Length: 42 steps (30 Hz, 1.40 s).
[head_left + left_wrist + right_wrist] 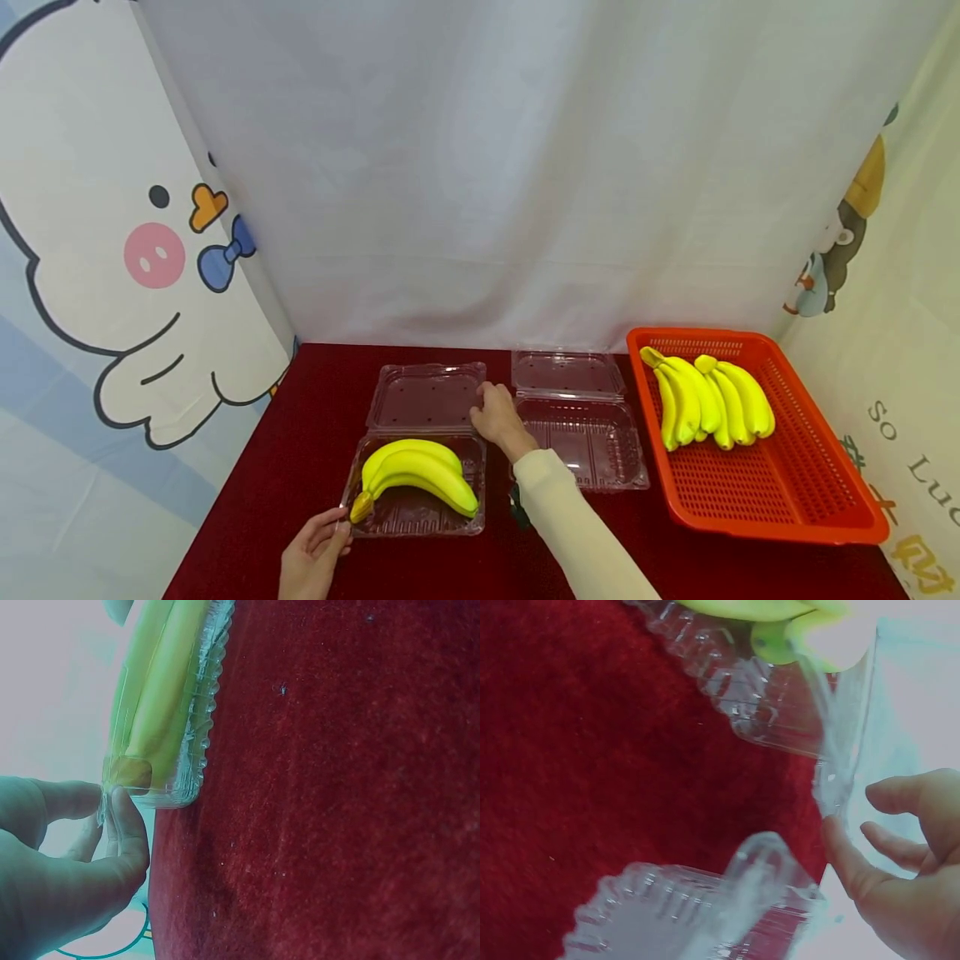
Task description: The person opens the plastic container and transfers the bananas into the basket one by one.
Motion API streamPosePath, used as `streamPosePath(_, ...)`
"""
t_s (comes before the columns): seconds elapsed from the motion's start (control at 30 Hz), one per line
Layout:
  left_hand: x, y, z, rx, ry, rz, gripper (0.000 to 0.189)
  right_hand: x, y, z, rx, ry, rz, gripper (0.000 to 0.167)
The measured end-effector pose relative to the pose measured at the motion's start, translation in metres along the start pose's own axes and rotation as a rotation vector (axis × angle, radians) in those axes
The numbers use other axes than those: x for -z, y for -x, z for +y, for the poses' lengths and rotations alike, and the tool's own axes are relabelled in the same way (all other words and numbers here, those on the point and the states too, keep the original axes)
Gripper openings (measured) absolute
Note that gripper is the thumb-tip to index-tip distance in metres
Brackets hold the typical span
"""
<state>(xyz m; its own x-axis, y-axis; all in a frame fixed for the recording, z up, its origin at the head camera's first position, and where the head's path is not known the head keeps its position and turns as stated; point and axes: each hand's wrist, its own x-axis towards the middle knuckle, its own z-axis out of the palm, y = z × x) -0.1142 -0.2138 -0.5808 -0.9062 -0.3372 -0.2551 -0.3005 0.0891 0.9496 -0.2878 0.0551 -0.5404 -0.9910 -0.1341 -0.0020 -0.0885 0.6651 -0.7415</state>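
A clear plastic clamshell box (420,527) lies unfolded with a bunch of bananas (420,475) in its base. My left hand (315,550) pinches the rim at its front left corner, close to the banana stem; the left wrist view shows the rim between thumb and fingers. The flat-lying lid (427,398) extends behind the base. At the lid's right edge is my right hand (498,417). In the right wrist view, one fingertip (834,825) meets the clear plastic edge while the other fingers stand apart from it.
To the right, a second unfolded clear box (581,437) holds nothing. Beyond it stands a red plastic basket (780,492) with two banana bunches (705,404). A dark red cloth (300,433) covers the table, with a white curtain (450,208) behind.
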Motion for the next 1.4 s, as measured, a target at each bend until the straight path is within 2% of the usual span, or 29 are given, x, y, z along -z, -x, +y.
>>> streamPosePath(0.33, 0.001, 0.001, 0.002, -0.001, 0.009, -0.006, 0.037, 0.008, 0.007, -0.014, -0.027, 0.072, -0.068, 0.034)
streamPosePath(0.6, 0.0, 0.002, 0.003, -0.006, 0.006, 0.02, 0.036, 0.011, 0.01, -0.016, 0.008, 0.117, -0.082, 0.033)
streamPosePath(0.9, -0.001, 0.0, 0.004, 0.004, 0.059, 0.026, 0.045, 0.008, 0.017, -0.02, 0.099, 0.12, -0.093, 0.032)
streamPosePath(1.23, 0.001, -0.002, 0.006, 0.02, 0.03, 0.012, 0.047, -0.001, 0.027, -0.028, 0.261, 0.169, -0.086, 0.03)
streamPosePath(1.4, 0.003, -0.001, 0.008, 0.033, 0.036, 0.001, 0.047, -0.006, 0.032, -0.033, 0.303, 0.197, -0.105, 0.031)
